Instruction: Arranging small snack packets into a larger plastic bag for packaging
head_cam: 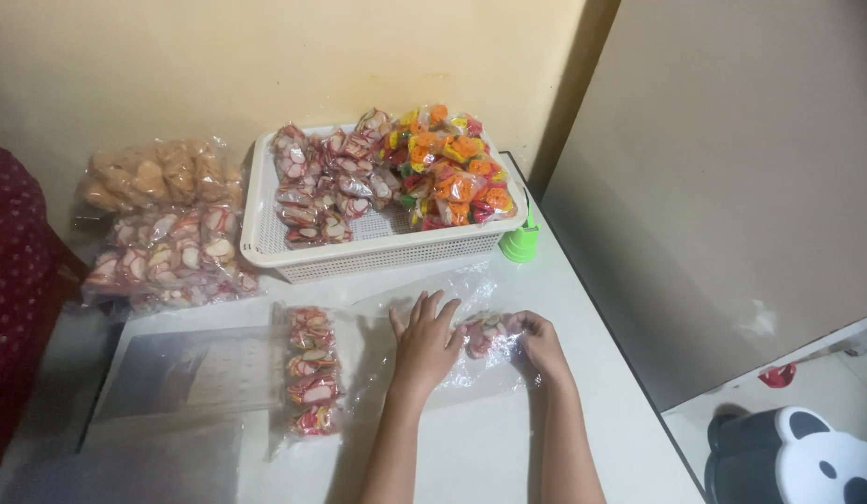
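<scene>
Left hand: my left hand [424, 338] lies flat, fingers spread apart, pressing down on the clear plastic bag [452, 373] that rests on the surface [489, 448].

Right hand: my right hand [538, 343] is curled together around a small packet of snacks [485, 334] at the mouth of the bag; I cannot tell whether the packet is already inside the film or just at its edge.

Where the work sits: bag and packet lie in front of the white basket [377, 250], near the middle of the surface.

Risk, the film: the plastic looks thin and slippery. If my flat palm eases off, I judge the bag could slide or bunch and the packet would catch on the fold.

Risk, the grip: squeezing too hard could crush the brittle snacks inside.

Risk, the neighbours: a filled bag of packets [310, 369] lies just beside my left forearm; a careless sweep could push it aside.

Risk, the edge: the green cup [520, 243] stands by the basket's corner near the surface edge, and a nudge to the basket might tip it off.
</scene>
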